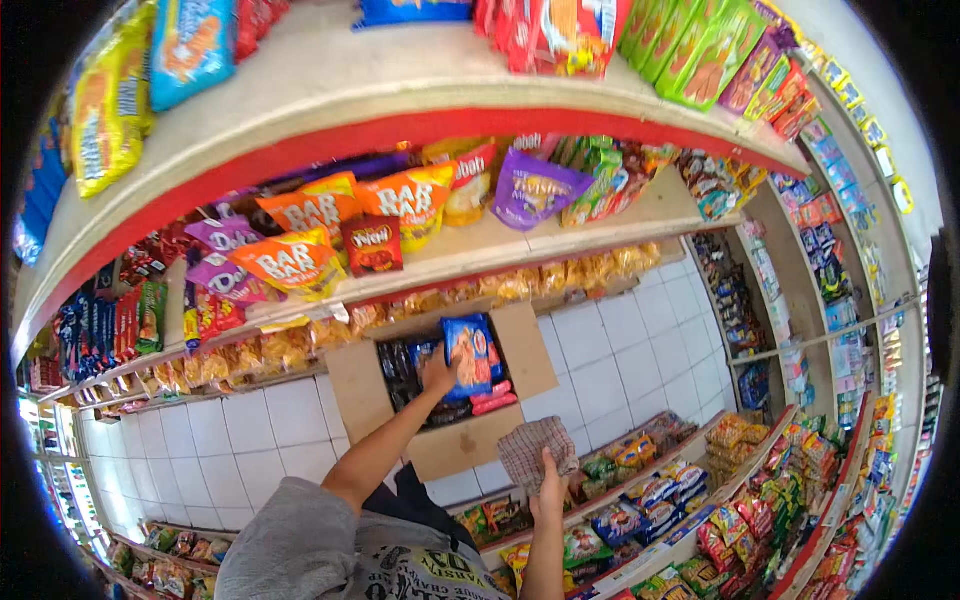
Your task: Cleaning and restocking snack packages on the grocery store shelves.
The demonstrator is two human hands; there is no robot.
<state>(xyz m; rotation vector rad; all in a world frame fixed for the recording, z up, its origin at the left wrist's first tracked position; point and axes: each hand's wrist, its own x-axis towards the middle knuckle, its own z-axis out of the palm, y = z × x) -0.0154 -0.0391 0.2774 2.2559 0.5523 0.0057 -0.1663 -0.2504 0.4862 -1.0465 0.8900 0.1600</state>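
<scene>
My left hand (441, 375) reaches into an open cardboard box (447, 449) on the floor. Its fingers grip the left edge of a blue snack packet (474, 352), which sits above the other contents. Dark packets (399, 375) line the box's left side, and pink-red packets (492, 398) lie at its lower right. My right hand (549, 490), to the right of the box, is closed around a checkered cloth (537, 450) that hangs loosely from it. The folds hide part of that hand's fingers.
Ahead, a shelf with a red edge (420, 113) juts out above lower shelves of snack bags (408, 204). Stocked racks (820, 260) stand along the right. Near me at the lower right are tiered packet displays (640, 510). White tiles (250, 430) surround the box.
</scene>
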